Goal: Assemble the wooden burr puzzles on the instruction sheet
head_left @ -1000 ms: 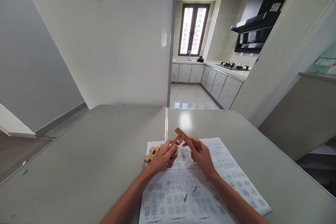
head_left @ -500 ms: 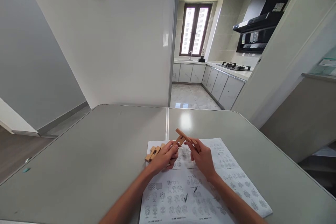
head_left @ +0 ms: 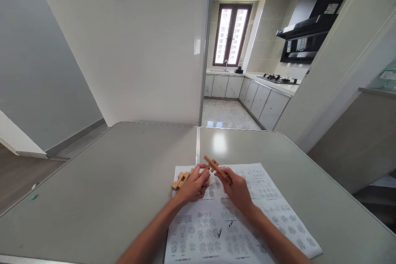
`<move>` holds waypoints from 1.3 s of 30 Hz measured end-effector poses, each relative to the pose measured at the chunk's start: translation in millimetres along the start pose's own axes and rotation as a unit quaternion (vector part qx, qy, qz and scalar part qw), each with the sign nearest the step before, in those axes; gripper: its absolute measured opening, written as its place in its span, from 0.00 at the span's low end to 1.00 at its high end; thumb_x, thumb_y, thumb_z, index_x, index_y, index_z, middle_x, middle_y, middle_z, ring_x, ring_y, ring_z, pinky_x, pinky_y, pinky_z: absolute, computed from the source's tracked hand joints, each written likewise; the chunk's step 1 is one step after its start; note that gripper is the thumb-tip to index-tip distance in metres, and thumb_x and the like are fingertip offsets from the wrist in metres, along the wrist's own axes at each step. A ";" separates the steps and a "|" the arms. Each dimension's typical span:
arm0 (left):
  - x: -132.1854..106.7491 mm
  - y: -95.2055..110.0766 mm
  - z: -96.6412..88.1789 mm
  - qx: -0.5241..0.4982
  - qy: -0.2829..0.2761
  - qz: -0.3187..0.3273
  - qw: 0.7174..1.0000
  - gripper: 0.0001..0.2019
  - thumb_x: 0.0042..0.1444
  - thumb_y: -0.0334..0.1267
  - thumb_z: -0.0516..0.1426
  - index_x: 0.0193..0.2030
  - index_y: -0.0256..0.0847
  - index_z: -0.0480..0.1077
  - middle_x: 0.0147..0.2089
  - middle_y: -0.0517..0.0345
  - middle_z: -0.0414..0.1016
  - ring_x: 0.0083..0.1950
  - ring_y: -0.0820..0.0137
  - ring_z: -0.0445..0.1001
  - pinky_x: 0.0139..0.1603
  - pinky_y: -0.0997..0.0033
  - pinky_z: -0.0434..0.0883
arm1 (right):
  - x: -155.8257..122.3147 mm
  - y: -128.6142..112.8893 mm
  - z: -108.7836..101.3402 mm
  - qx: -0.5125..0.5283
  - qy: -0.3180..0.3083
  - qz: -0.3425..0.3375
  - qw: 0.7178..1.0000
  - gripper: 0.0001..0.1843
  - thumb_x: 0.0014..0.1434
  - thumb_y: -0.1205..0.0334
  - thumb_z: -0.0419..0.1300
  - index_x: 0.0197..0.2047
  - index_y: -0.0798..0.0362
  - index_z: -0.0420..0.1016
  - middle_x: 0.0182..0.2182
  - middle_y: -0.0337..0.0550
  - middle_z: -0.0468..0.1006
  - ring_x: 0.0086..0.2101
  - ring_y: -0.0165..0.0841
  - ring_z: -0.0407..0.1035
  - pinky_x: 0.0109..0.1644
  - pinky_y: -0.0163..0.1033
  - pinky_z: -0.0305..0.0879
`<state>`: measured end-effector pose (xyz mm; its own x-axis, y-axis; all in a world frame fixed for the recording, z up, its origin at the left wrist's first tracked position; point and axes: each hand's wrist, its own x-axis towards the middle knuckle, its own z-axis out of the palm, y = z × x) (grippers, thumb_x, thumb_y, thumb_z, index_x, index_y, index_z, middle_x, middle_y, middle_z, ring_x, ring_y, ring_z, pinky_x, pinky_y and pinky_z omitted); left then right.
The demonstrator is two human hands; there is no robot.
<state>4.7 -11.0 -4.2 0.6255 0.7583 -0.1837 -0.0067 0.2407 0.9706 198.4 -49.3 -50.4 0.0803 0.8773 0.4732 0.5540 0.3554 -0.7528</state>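
Note:
Over the printed sheet (head_left: 213, 214), my left hand (head_left: 197, 182) is closed around one notched wooden puzzle piece (head_left: 214, 163), its far end sticking out past the fingers. My right hand (head_left: 235, 185) pinches a second wooden puzzle piece (head_left: 220, 172), a slim bar slanting up to the left. The two pieces cross and seem to touch; whether they interlock I cannot tell. Several more notched wooden pieces (head_left: 180, 180) lie at the sheet's upper left, beside my left wrist and partly behind it.
The sheet carries rows of small diagrams and rests on a grey table (head_left: 102, 198) with a seam down its middle. A small teal object (head_left: 34, 197) lies near the left edge. Beyond the table a doorway opens onto a kitchen with a stove (head_left: 278, 78).
The right-hand piece has shifted down and now lies across the left-hand piece at a different angle. My right fingers have moved slightly lower. The left hand is nearly still.

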 end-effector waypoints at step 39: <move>1.8 -5.3 -1.4 0.011 -0.039 -0.001 0.999 0.26 0.61 0.67 0.55 0.43 0.43 0.62 0.28 0.72 0.52 0.22 0.80 0.45 0.20 0.78 0.47 | -1.4 1.5 -1.6 -0.043 0.032 -0.065 0.996 0.14 0.75 0.54 0.51 0.41 0.50 0.73 0.24 0.35 0.75 0.18 0.27 0.61 0.25 0.32 0.57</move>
<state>4.8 -10.1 -9.9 0.6850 0.7076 -0.1735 0.0118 0.2273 0.9738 200.5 -50.5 -51.5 0.0554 0.8022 0.5945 0.6314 0.4331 -0.6432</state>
